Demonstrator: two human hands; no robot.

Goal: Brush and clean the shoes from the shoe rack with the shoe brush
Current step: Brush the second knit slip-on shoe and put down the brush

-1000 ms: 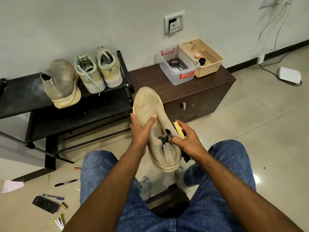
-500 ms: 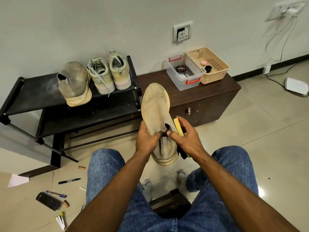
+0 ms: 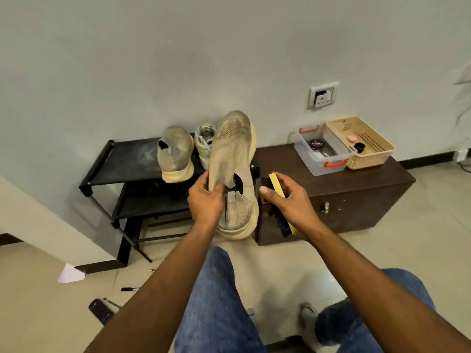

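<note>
A beige knit slip-on shoe [image 3: 233, 159] is held up in the air, toe pointing up and away, its upper facing the camera and its cream sole along the right edge; its fabric looks dusty and grey-stained. Just to its right is the shoe brush [image 3: 276, 197], with a yellow back and dark bristles turned toward the shoe, near but apart from it. Behind, the black shoe rack [image 3: 127, 161] carries a matching beige shoe [image 3: 174, 154] and a pale laced sneaker [image 3: 205, 141], partly hidden.
</note>
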